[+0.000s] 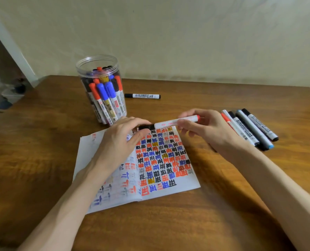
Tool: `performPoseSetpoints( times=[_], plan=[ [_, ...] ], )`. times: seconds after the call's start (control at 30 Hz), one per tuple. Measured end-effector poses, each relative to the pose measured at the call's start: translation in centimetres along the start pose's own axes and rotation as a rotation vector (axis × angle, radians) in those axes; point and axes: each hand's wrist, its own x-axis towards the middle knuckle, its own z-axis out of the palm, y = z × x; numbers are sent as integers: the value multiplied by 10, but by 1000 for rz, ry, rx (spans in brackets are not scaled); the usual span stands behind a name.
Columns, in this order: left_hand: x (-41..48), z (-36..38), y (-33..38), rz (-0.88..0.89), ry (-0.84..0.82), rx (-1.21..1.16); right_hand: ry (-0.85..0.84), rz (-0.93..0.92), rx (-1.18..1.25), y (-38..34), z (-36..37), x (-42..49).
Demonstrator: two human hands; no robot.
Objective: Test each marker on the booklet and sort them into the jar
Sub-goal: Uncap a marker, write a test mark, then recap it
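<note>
1. The marker (170, 122) lies level, axis left-right, above the booklet (170, 189) at its far edge; right hand (206, 129) pinches its barrel; left hand (120, 142) grips its black cap (147, 127).
2. The jar (100, 59) stands nearer the left hand.

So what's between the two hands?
The marker: left hand grips its black cap, right hand its white barrel, over the booklet. Head view.

jar (103, 98) behind booklet (168, 160); loose markers (250, 127) right of booklet.
</note>
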Motion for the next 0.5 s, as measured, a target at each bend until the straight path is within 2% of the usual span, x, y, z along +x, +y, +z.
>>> performPoseSetpoints(
  times=[0.13,0.33,0.5],
  plan=[
    [-5,6,12,-36,-133,-119,98,75,271,4,15,-22],
    [-8,8,19,-15,-293,-146,128,67,123,12,45,-31],
    [-5,4,22,-82,-344,-224,120,-76,80,15,42,-30]
  ],
)
